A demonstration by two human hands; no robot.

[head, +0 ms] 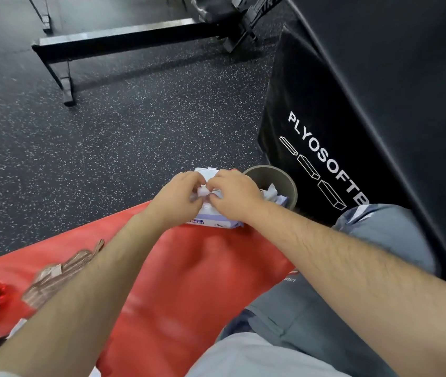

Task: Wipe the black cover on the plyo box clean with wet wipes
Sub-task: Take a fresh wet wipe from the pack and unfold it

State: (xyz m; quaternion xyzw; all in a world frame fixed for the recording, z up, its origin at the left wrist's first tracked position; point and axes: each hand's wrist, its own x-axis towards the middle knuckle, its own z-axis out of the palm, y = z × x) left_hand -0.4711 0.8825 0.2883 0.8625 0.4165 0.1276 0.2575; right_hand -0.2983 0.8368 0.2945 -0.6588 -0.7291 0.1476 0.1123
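Speckled gym floor, red mat across lower frame. Wipes pack at centre, on the mat's far edge. Left hand and right hand meet over its opening, fingers curled, both pinching a wipe. Bin just right of pack. Plyo box, black-covered, lies right of the fingers; right hand nearer, so probably the one to wipe.

A wipes pack lies at a mat's far edge. A bin stands just right of it, beside the box.
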